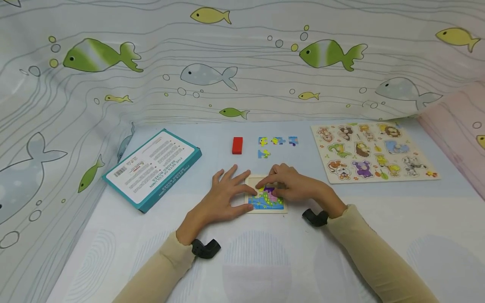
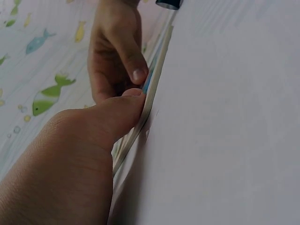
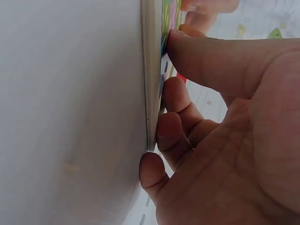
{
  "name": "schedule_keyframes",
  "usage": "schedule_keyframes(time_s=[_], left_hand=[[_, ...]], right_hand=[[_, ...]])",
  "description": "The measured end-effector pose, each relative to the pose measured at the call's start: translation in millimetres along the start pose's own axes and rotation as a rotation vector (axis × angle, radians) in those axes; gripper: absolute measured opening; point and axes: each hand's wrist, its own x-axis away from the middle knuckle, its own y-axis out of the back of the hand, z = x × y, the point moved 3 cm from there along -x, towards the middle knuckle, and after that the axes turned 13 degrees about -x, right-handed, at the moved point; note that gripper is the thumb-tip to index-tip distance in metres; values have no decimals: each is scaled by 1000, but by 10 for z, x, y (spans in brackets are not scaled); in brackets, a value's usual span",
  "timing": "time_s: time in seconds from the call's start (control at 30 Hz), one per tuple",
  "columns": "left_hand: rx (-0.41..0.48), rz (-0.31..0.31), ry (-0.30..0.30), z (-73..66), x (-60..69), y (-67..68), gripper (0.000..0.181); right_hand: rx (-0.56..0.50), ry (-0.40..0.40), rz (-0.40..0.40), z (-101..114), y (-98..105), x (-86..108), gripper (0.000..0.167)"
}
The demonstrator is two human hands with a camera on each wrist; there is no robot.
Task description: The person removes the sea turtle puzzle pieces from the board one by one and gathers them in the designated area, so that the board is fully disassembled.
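Small framed puzzle (image 1: 267, 211) is lying flat mid-counter (image 1: 257, 256), pale wood rim, partly filled: blue along the near side, green, pink and purple farther in, bare wood showing at far left. Sides are running left-right and near-far; looking near square, no clear long axis. Left hand (image 1: 229, 195) is spreading wide, thumb and index touching the left part. Right hand (image 1: 289, 183) is bending narrow over the right part; can't tell if it's pinching anything. Four loose pieces (image 1: 263, 142) are sitting on the far side. Right wrist view is showing fingertips against the rim's edge, hidden in the head view.
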Motion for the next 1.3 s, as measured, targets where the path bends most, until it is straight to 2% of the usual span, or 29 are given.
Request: schedule_keyframes(time_s=[1.03, 1.3], left_hand=[[9, -30, -14, 18, -12, 3, 29], [22, -23, -9, 21, -6, -5, 29]], right_hand=[[-22, -35, -40, 20, 17, -24, 38], [-84, -10, -48, 35, 1, -37, 30]])
